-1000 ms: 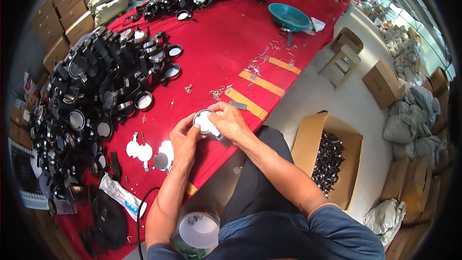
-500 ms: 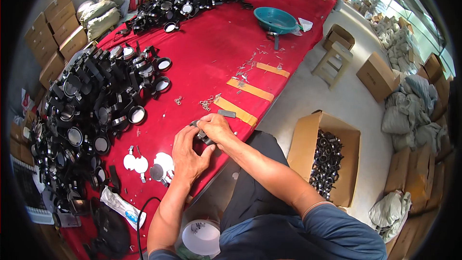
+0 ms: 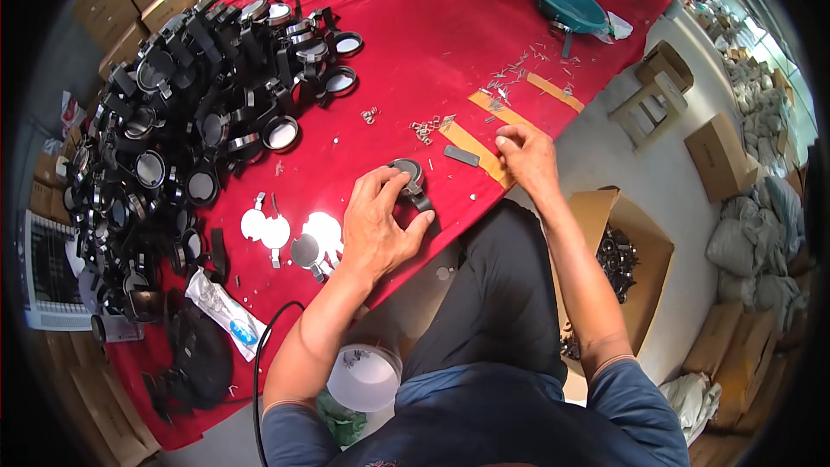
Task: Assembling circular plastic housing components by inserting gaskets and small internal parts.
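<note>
My left hand (image 3: 378,223) grips a round black part with a short handle (image 3: 412,177) on the red cloth, thumb and fingers on either side of it. To the right, my right hand (image 3: 527,156) is above the end of an orange strip (image 3: 477,154), fingertips pinched together; whatever is between them, if anything, is too small to make out. A dark grey flat bar (image 3: 462,156) lies between the two hands. Small springs (image 3: 425,130) and thin metal pins (image 3: 499,91) are scattered near the orange strips. Several shiny silver discs (image 3: 275,231) lie left of my left hand.
A heap of black round-headed parts (image 3: 216,130) covers the table's left side. A teal basin (image 3: 568,4) stands at the far right. Beside my leg is an open carton (image 3: 653,281) of dark parts; a white bucket (image 3: 364,378) stands under the table edge. A stool (image 3: 648,108) is farther right.
My right hand has left the black part and moved right to the orange strip, fingers pinched. My left hand keeps hold of the part. The whole view has shifted.
</note>
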Demonstrator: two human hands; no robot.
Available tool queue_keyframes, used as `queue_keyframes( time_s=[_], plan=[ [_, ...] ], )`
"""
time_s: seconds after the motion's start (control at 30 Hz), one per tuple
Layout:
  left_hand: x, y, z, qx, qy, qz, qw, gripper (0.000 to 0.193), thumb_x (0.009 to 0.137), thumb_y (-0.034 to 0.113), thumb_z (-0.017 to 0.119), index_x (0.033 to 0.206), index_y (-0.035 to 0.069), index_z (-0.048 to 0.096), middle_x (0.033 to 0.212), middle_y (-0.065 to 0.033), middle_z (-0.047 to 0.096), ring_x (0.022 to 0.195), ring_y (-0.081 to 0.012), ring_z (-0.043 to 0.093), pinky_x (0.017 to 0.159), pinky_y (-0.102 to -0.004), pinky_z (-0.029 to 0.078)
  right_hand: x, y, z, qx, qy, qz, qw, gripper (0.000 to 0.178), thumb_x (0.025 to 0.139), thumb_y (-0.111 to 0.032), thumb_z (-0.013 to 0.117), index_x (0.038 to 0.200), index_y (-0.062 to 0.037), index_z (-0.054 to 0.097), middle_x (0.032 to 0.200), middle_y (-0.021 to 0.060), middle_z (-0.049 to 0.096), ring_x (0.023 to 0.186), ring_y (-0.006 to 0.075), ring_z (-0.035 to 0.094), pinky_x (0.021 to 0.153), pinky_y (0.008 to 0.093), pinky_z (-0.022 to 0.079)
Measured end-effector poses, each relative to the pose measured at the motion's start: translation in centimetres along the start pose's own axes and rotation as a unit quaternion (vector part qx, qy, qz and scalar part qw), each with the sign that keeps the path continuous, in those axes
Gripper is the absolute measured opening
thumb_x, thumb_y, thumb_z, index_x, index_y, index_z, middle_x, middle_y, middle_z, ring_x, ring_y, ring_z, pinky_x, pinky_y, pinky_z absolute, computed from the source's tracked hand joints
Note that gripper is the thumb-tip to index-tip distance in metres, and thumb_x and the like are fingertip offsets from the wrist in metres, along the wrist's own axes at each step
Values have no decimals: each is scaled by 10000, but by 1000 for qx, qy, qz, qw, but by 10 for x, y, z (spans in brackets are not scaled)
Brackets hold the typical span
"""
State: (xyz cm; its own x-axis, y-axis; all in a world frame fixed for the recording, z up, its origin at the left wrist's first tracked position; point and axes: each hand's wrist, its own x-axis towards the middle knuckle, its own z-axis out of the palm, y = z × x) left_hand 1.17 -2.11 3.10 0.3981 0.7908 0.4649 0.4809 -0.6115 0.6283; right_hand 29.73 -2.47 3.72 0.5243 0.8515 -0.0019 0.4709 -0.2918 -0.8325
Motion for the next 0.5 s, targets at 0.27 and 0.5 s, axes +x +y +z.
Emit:
queue_keyframes(
  time_s=[0.27,0.5],
  plan=[
    [1,0,-4,-6,-8,-4,1000,581,717,207,907,1221,-5,710,1268,-184,663,1204,-387,640,1023,-465,545,11,-5,14,-89,-34,-125,988,242,934,-139,734,1132,-18,803,1051,205,797,973,315,783,909,417,588],
    [3,3,-6,-19,-14,-2,1000,586,706,196,912,1216,-9,708,1253,-184,660,1194,-380,642,1019,-458,548,55,-15,31,-157,-20,-236,959,228,920,-122,734,1112,-22,805,1038,212,779,1000,372,758,920,469,583]
  ],
)
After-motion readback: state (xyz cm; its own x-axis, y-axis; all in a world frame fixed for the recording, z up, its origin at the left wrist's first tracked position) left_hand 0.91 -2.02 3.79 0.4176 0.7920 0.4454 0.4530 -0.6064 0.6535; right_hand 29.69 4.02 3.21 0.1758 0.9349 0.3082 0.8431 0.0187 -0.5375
